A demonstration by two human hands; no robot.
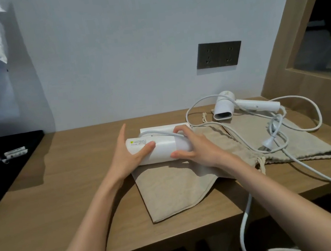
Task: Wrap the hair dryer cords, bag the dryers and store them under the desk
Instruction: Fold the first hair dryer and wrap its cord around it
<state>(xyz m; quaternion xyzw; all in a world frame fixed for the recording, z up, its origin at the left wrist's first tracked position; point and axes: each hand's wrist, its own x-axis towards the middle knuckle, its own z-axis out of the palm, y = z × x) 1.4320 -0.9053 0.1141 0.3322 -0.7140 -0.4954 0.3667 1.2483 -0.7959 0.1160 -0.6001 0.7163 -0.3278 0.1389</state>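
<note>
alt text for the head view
The right hand grips a white plastic hair dryer, the left hand steadying its end, over a beige cloth bag on a wooden desk. At right, a second white dryer lies on another beige bag, cord loose.

The left hand and right hand are bare, slender-fingered, on slim, sleeveless forearms.

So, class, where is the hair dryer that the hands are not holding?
In the head view the free hair dryer lies far right on the desk, on the rear cloth bag, below the wall socket.
</note>
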